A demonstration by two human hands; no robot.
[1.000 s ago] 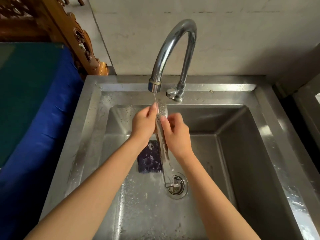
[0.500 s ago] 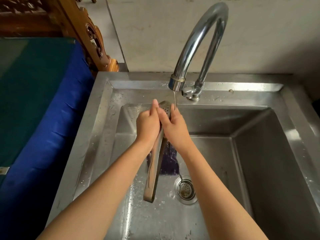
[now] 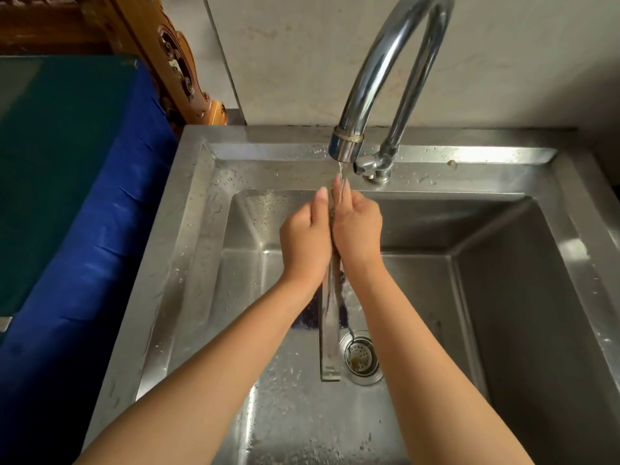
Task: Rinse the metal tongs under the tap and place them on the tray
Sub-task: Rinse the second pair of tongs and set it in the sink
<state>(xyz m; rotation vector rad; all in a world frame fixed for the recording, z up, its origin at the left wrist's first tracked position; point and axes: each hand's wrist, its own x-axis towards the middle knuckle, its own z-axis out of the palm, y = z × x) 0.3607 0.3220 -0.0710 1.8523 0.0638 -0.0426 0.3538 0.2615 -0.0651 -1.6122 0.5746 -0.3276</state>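
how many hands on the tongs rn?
2. The left hand grips the tongs from the left and the right hand from the right, both at the upper end under the tap. The fingers are mostly hidden.

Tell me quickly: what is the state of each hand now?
The left hand: closed, holding the long silver metal tongs.
The right hand: closed, holding the same tongs, under the curved chrome tap.
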